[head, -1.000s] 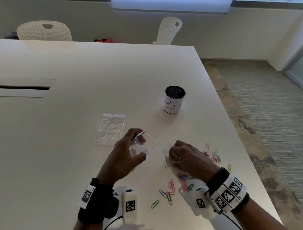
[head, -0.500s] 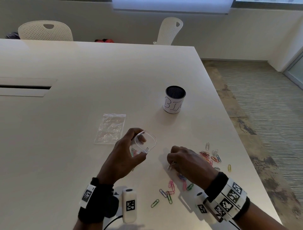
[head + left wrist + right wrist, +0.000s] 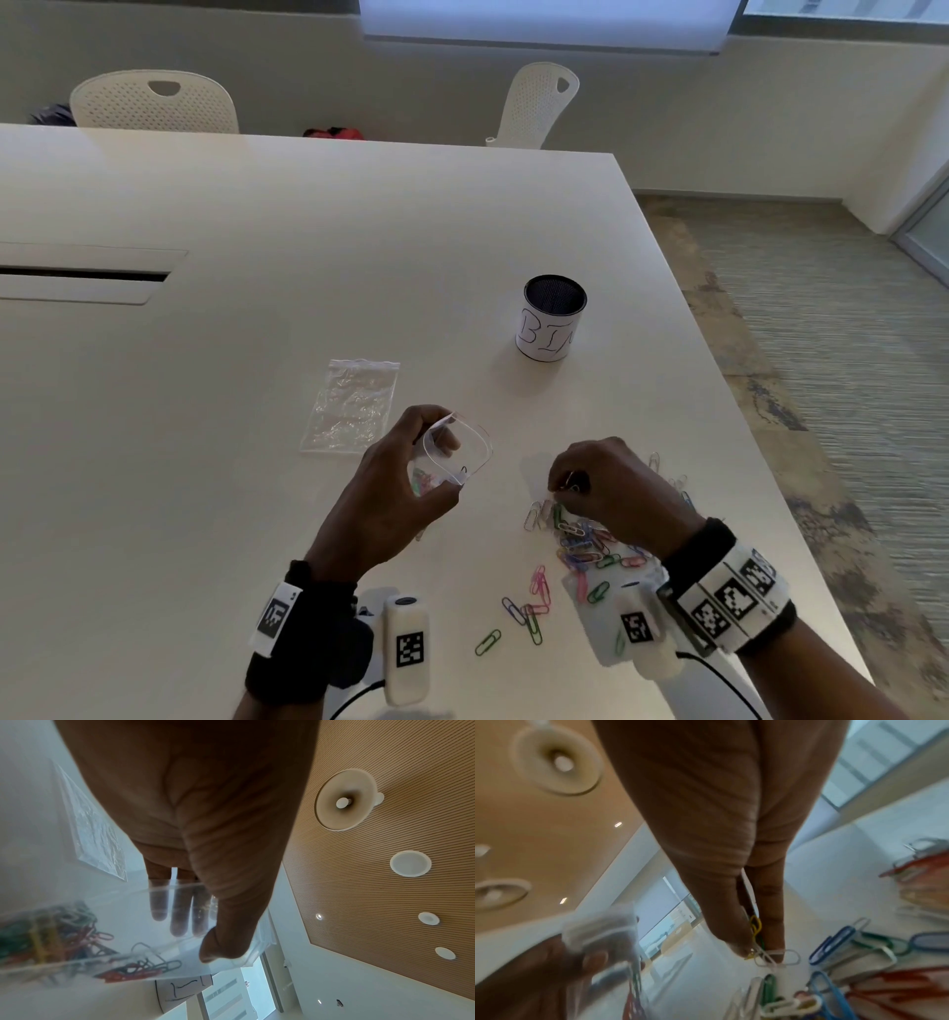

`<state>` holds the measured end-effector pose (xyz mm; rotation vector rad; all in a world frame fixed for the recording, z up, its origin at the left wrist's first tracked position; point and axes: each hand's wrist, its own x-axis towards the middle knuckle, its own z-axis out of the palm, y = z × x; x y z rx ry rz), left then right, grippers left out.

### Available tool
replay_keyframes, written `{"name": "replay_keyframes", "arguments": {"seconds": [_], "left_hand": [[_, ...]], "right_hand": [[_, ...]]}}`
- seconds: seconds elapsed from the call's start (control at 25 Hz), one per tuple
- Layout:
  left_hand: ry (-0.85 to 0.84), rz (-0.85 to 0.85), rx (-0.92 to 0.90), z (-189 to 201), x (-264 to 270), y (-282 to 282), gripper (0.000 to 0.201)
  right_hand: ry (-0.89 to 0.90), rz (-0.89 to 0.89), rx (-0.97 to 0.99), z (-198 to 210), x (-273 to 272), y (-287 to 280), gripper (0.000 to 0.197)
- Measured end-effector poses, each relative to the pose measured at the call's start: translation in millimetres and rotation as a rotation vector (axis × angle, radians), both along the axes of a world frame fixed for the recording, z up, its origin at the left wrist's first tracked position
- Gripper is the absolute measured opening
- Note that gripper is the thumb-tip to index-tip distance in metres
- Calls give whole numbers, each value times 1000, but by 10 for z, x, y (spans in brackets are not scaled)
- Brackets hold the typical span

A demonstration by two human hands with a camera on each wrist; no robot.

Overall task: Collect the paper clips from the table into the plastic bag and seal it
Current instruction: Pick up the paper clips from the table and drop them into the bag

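Note:
My left hand [image 3: 405,493] holds a clear plastic bag [image 3: 457,455] up off the table, mouth spread open toward the right; thumb and fingers pinch its rim [image 3: 195,923]. Coloured paper clips [image 3: 56,939] lie in the bag's bottom. My right hand [image 3: 606,488] is just right of the bag, thumb and forefinger pinching a few clips [image 3: 765,949], white, yellow and green. A heap of coloured clips [image 3: 580,539] lies under that hand, and a few more clips [image 3: 529,606] are scattered nearer me.
A second, flat plastic bag [image 3: 354,406] lies left of the held one. A dark mesh cup labelled BIN [image 3: 549,318] stands farther back. The table's right edge [image 3: 770,488] runs close to the clips. Two white chairs [image 3: 154,103] stand behind the table.
My right hand dropped to the clip heap, swept clips toward me, then rose with a few clips pinched. The left hand and its bag stayed put.

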<state>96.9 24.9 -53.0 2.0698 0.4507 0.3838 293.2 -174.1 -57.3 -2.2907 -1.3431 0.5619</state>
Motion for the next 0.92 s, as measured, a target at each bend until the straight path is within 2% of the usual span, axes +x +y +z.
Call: {"name": "replay_keyframes", "arguments": {"seconds": [0.12,0.24,0.36,0.48,0.6,0.76,0.92], "left_hand": [[18,-3,-7,16,7,-18,55],[19,-12,4,3,20,-11,56],[11,-14,10,-21,27,-5,57],[2,-12,14,-19,37,-15,57],[-2,-16,4,-1,40,-27,55],[28,-6,5,8,25,-16,58],[30,-5,14,5,12,-6,57]], "right_hand": [[206,-141,69,78,84,-58,7],[433,-207,181,231,72,-90,9],[623,-234,343,441,-48,-36,12],[714,-280,574,625,-262,140,16],[613,-253,684,633,-453,383,14],[305,-116,637,459,-575,578,13],[214,-29,601,447,-582,566,15]]}}
